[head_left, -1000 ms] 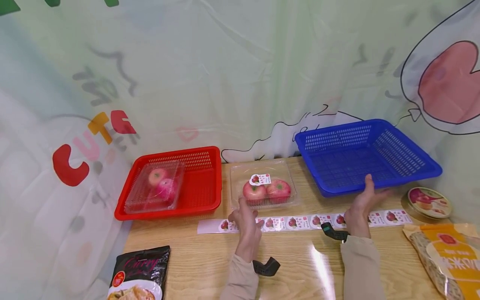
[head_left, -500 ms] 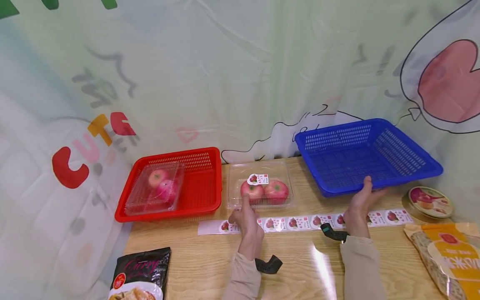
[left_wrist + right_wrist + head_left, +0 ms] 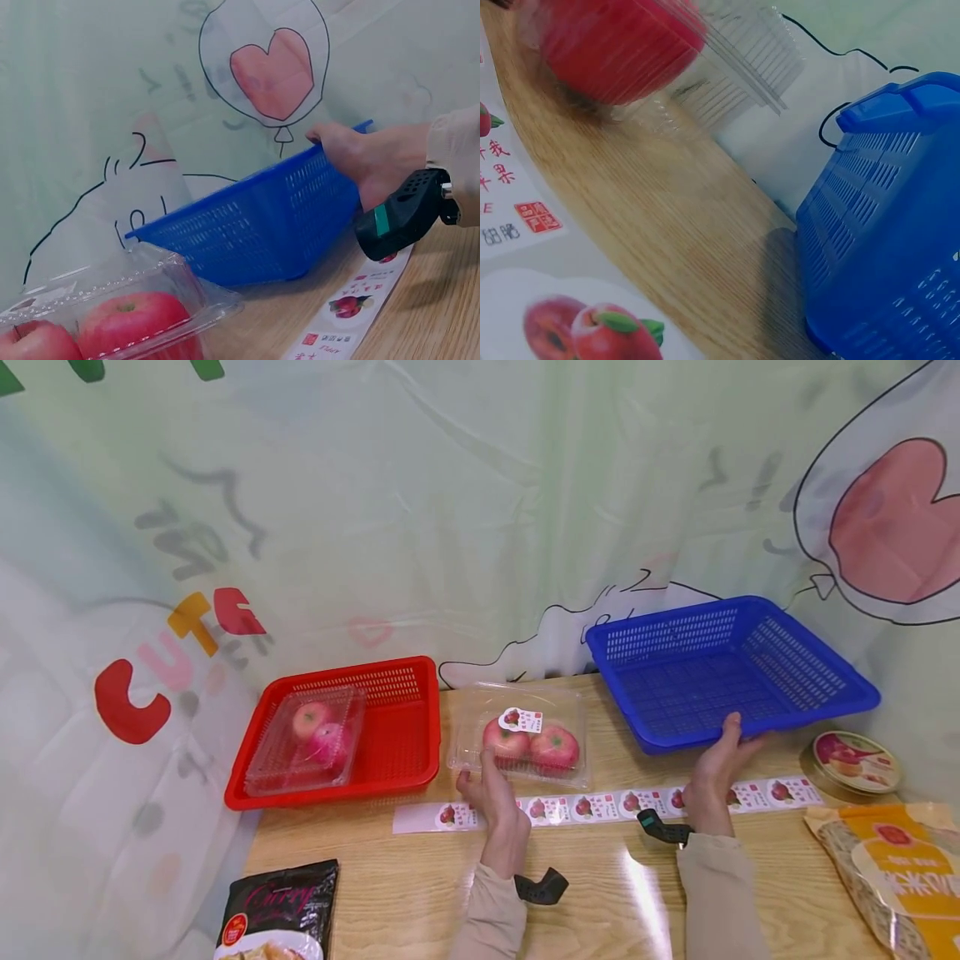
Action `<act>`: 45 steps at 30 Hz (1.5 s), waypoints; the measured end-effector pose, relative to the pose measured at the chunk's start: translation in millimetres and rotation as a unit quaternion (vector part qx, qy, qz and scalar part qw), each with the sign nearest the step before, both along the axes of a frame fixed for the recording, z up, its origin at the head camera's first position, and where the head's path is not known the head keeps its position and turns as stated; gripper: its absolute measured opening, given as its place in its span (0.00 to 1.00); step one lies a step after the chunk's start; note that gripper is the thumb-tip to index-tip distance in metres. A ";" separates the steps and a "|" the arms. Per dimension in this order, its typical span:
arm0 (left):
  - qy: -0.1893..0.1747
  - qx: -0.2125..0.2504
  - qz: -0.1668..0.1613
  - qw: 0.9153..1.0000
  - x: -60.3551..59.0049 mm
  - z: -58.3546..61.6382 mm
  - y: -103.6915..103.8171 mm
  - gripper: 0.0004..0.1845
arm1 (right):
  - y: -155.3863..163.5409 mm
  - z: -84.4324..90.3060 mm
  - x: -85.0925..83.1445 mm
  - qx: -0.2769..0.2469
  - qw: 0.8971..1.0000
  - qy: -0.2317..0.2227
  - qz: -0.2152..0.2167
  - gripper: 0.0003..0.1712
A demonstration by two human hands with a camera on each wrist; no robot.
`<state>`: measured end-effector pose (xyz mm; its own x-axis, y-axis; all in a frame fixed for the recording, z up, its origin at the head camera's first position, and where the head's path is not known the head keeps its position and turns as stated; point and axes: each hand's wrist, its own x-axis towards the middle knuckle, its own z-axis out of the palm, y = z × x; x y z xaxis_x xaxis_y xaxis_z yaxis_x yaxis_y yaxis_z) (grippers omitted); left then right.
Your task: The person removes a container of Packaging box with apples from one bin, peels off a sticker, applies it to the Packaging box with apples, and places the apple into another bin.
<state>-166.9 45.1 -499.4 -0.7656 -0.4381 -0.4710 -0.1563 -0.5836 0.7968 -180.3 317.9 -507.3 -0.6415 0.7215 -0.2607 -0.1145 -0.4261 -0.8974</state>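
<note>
My left hand (image 3: pixel 495 797) pinches the near edge of a clear plastic box (image 3: pixel 465 735), its thumb on top and the other fingers largely hidden. Inside the box are two red apples (image 3: pixel 555 749), and an apple sticker (image 3: pixel 520 720) is on the lid. The box sits tilted, its edge raised in the left wrist view. To the right, my right hand (image 3: pixel 716 781) grips the near rim of a blue basket (image 3: pixel 697 693), thumb over the rim. The basket is tilted and holds nothing. In the left wrist view the same right hand (image 3: pixel 367 154) holds the rim.
A red basket (image 3: pixel 397 768) at left holds another clear box (image 3: pixel 307 739) with fruit. A strip of apple stickers (image 3: pixel 600 807) lies across the table beneath both wrists. A black curry packet (image 3: pixel 279 902), a round tin (image 3: pixel 857 762) and a yellow bag (image 3: pixel 896 868) lie around the edges.
My left hand has moved onto the box edge and taken hold of it; the box has shifted slightly and tilted. My right hand stays on the blue basket's rim.
</note>
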 end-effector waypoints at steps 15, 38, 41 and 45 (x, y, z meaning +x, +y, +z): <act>0.002 -0.048 -0.037 0.998 -8.3 4.8 2.5 0.45 | -2.3 -1.0 7.2 -0.016 0.997 -0.060 0.034 0.52; 0.053 -0.043 -0.137 0.988 -28.3 41.3 11.4 0.31 | 4.1 -1.4 6.8 -0.005 0.997 -0.069 0.028 0.51; 0.066 -0.061 -0.148 0.985 -32.2 50.1 14.7 0.30 | 2.8 -3.3 4.9 -0.002 0.998 -0.059 0.024 0.51; 0.088 -0.078 -0.158 0.981 -38.0 63.7 21.6 0.27 | -0.3 -5.9 2.8 -0.003 0.998 -0.053 0.026 0.52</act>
